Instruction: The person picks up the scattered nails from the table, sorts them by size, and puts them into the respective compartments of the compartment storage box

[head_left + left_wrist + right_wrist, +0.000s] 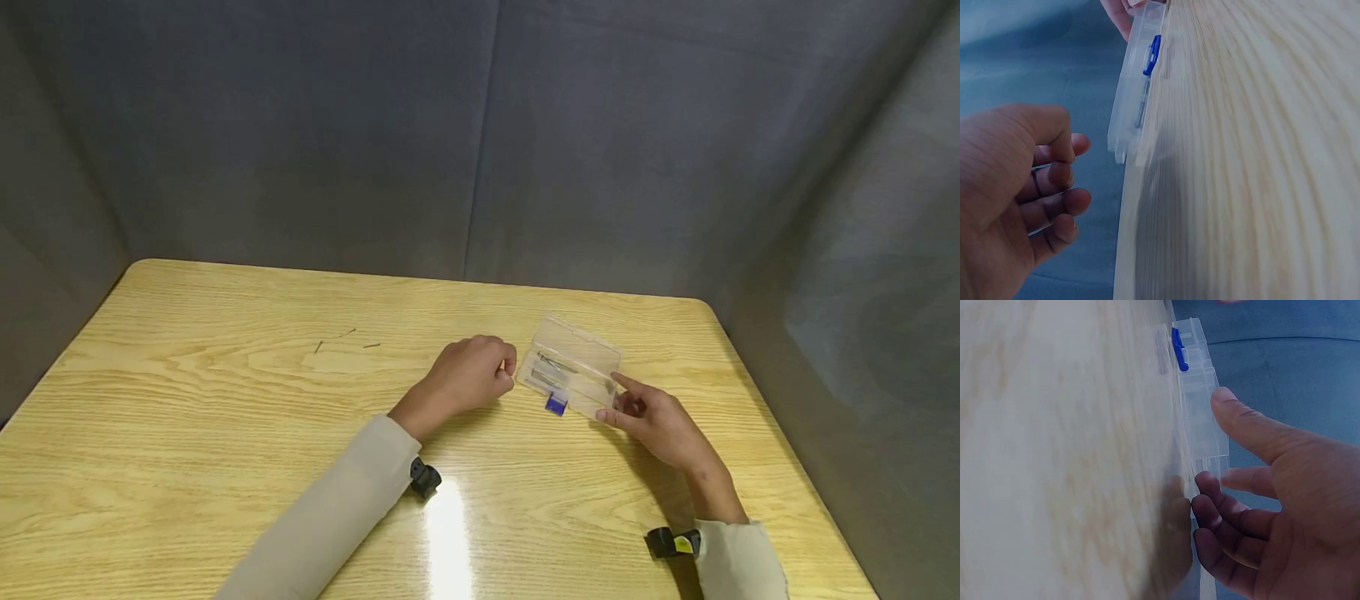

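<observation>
Clear open case (588, 390) (blue latch (556, 404)), right grip (658, 425) holding it, left grip (468, 373) curled together

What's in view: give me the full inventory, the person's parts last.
Table: one, yellowish wood, below everything.
Backdrop: count unclear, dark grey, behind and beside the table.
Box: one, clear, lid open, right of table centre.
Latch: one, blue, box's near edge.
Metal pieces: count unclear, silvery, box's left part.
Thin pieces: three, dark, table's far half, left of centre.
Wrist devices: two, black, one at each wrist.
Sleeves: two, beige, picture's bottom edge.
Left hand: one, bare, curled, left of the box.
Right hand: one, bare, gripping the box's right end.
</observation>
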A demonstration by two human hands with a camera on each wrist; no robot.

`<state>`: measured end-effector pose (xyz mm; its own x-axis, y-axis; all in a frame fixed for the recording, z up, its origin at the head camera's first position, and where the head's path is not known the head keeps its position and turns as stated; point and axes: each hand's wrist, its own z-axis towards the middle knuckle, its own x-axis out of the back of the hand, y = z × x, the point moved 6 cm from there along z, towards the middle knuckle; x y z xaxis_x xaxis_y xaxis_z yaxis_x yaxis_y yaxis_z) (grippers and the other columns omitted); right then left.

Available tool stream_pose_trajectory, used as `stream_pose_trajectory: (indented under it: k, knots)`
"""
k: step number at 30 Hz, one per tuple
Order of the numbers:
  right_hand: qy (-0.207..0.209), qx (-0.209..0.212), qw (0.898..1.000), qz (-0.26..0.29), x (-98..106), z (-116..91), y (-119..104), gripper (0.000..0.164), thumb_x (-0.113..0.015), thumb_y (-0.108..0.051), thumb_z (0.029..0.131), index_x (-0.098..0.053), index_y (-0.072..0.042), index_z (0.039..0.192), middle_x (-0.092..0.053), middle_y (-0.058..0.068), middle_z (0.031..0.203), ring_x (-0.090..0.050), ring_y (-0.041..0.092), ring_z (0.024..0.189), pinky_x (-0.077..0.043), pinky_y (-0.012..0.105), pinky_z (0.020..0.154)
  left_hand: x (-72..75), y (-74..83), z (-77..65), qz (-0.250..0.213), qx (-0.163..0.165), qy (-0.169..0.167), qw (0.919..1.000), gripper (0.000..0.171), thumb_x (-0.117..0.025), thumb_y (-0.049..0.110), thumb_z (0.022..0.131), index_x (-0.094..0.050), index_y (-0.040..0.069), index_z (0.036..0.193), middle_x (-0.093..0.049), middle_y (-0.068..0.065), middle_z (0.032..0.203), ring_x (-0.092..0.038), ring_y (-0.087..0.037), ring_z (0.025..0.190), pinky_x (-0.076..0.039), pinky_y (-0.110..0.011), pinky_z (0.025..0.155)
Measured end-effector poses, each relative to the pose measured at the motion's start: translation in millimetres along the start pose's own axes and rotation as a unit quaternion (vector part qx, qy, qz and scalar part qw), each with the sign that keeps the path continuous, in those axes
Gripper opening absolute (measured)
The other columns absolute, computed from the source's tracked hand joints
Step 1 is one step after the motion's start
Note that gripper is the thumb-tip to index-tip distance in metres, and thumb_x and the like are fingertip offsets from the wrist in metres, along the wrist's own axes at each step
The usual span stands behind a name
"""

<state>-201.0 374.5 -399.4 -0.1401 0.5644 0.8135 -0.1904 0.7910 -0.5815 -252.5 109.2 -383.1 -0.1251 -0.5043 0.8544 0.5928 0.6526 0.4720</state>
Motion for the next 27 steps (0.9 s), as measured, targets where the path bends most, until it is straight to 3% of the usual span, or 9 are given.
stream_pose_trajectory:
  k: [7,13,21,27]
  knots:
    - [0.006,0.004,1.0,-0.003,4.5,0.5,-0.7,0.071,-0.075,-0.026,0.096,-0.045,0.009,0.149,-0.059,0.005,0.09,-0.051,0.021,0.078,-0.043,0.031,0.069,11.7,-15.0,-11.9,0.012,0.007,0.014,0.9998,0.021,-0.054,0.004,0.086,-0.062,0.022,0.079,-0.056,0.008,0.08,-0.048,-0.012,0.066,-0.037,-0.029,0.054]
    - [-0.005,0.005,1.0,0.007,0.5,0.4,-0.3,0.073,-0.074,-0.03,0.096,-0.043,0.008,0.15,-0.059,0.004,0.09,-0.051,0.02,0.077,-0.043,0.031,0.068,27.5,-42.1,-32.7,-0.001,0.017,0.033,0.9993,0.022,-0.051,0.006,0.09,-0.062,0.02,0.077,-0.055,0.006,0.075,-0.045,-0.012,0.061,-0.034,-0.03,0.053]
    - [-0.006,0.005,1.0,0.005,-2.4,2.9,-1.4,0.073,-0.074,-0.031,0.096,-0.044,0.007,0.15,-0.06,0.004,0.09,-0.051,0.02,0.078,-0.043,0.031,0.068,60.0,-84.4,-60.5,0.007,0.08,0.045,0.9958,0.015,-0.058,0.01,0.095,-0.073,0.014,0.095,-0.06,0.004,0.079,-0.049,-0.015,0.063,-0.04,-0.033,0.054]
    - [-0.007,0.006,1.0,0.005,-0.6,0.8,-0.8,0.074,-0.073,-0.03,0.097,-0.041,0.007,0.152,-0.061,0.004,0.092,-0.052,0.021,0.079,-0.044,0.03,0.068,81.3,-114.0,-80.7,0.02,0.122,0.06,0.9905,0.014,-0.059,0.012,0.098,-0.073,0.012,0.094,-0.061,0.001,0.078,-0.052,-0.018,0.065,-0.042,-0.036,0.056]
